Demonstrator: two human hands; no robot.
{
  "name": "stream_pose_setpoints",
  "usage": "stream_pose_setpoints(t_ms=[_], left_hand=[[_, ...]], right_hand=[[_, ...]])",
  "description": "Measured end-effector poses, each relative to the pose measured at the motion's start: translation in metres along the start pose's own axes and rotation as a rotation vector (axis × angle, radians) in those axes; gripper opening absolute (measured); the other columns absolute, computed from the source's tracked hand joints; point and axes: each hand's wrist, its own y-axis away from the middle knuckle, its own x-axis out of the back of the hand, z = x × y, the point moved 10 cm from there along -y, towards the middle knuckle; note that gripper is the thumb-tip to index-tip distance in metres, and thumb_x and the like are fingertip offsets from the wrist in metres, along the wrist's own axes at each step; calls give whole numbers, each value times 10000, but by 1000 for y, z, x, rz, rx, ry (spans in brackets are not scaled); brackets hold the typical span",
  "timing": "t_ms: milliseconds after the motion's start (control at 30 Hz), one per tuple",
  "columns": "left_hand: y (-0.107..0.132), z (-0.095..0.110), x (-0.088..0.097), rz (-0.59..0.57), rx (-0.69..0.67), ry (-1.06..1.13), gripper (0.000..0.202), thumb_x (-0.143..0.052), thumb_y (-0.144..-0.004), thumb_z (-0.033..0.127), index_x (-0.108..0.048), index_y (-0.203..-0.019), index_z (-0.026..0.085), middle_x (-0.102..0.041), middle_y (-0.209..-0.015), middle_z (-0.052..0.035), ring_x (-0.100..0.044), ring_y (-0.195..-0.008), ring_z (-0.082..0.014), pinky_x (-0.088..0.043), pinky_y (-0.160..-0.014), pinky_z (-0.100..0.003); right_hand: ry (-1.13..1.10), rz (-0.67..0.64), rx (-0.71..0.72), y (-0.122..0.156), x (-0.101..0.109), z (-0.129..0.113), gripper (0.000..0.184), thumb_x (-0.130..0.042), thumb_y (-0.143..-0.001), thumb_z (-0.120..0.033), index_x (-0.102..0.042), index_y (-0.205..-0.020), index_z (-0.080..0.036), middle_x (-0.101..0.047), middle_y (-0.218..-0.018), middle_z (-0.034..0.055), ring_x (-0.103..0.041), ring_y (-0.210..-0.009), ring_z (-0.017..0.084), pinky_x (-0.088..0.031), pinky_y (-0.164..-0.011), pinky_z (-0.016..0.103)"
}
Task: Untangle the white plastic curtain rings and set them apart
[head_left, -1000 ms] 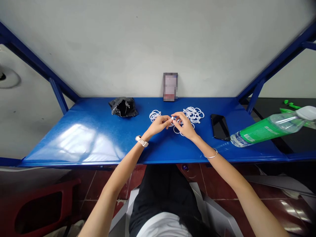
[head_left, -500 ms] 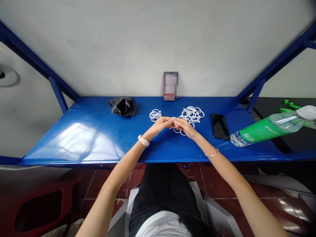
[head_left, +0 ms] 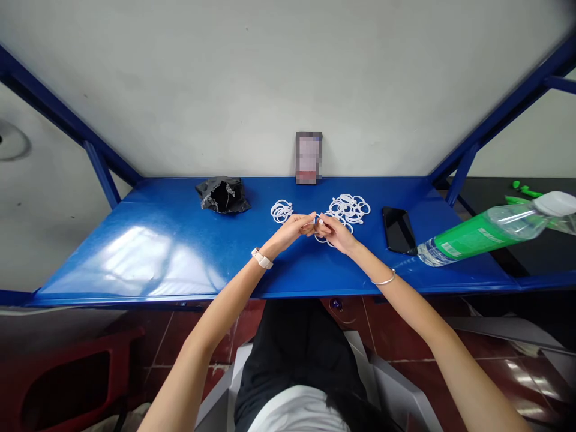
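My left hand (head_left: 293,227) and my right hand (head_left: 337,233) meet over the middle of the blue table, fingers pinched together. Between the fingertips shows a thin white ring (head_left: 318,215), held by both hands and mostly hidden by the fingers. Just behind the left hand lies a small heap of white rings (head_left: 281,211). A bigger pile of white rings (head_left: 350,208) spreads behind and partly under the right hand; some carry small knobs.
A crumpled black plastic bag (head_left: 222,195) lies at back left. One phone (head_left: 308,158) leans on the wall; another black phone (head_left: 399,230) lies right of the big pile. Beside it is a bottle with a green label (head_left: 477,239). The blue table (head_left: 180,240) has a front edge under my forearms.
The fingertips have drawn slightly apart, and white now shows between them. The whole view has shifted a little; both ring piles look unchanged.
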Motion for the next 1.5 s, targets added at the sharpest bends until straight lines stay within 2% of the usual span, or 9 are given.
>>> stream_pose_setpoints(t_ms=[133,300,433,533,733,933,1100,1300,1500], left_hand=[[3,14,14,90,-89,-271,543,-547,-889,639,-442,-616,181,-429,-629,8,-411,-623,-121,-354,-634,-289],[6,29,35,261,-202,-952,364,-420,-1004,412,-523,-740,183,-523,-679,-16,-459,-671,-160,-388,-697,-311],[5,25,41,336,-202,-1449,285,-376,-1012,242,-566,-811,173,-606,-850,-114,-533,-912,-265,-415,-816,-384],[6,21,49,395,-116,-1621,280,-342,-1005,180,-592,-883,153,-608,-983,-177,-533,-1018,-331,-427,-805,-421],[10,30,48,467,-95,-1689,191,-423,-975,162,-596,-1045,125,-582,-1119,-196,-529,-1082,-350,-445,-833,-433],[8,27,28,326,-257,-1557,177,-473,-968,167,-600,-1088,142,-583,-1123,-144,-526,-1110,-286,-458,-916,-398],[7,18,22,254,-311,-1504,219,-464,-981,186,-594,-1154,151,-579,-1157,-133,-513,-1129,-273,-454,-947,-406],[3,10,27,227,-236,-1530,237,-483,-984,201,-599,-1185,156,-583,-1166,-134,-514,-1134,-283,-449,-939,-418],[1,4,24,163,-205,-1490,213,-426,-1008,207,-625,-1060,150,-614,-1014,-115,-539,-1007,-269,-437,-841,-388]], right_hand=[[49,144,43,0,19,-6,375,-647,-801,-581,-630,-740,-211,-546,-711,-12,-442,-608,115,-384,-626,282],[615,383,206,4,50,-30,189,-579,-845,-332,-667,-963,-214,-658,-1007,55,-561,-769,177,-459,-730,344],[1139,367,339,7,41,-38,147,-536,-885,-220,-681,-899,-207,-669,-952,87,-570,-963,270,-449,-874,439],[1351,300,321,6,33,-27,146,-555,-898,-226,-698,-920,-206,-665,-1009,115,-544,-1034,320,-434,-878,486],[1448,224,323,6,25,-18,195,-532,-937,-241,-723,-904,-222,-642,-1006,113,-541,-983,295,-431,-826,450],[1403,31,305,2,14,-5,124,-553,-915,-185,-675,-923,-202,-608,-1071,109,-539,-1008,281,-473,-872,438],[1358,-65,409,4,0,-7,131,-520,-935,-155,-643,-902,-187,-578,-1096,120,-534,-1037,269,-496,-930,439],[1353,-76,536,11,-15,-19,217,-433,-967,-112,-626,-915,-197,-582,-1141,134,-536,-1078,266,-531,-866,409],[1359,-72,534,12,-17,-22,262,-394,-966,-100,-627,-917,-209,-582,-1164,139,-538,-1086,269,-540,-806,398]])
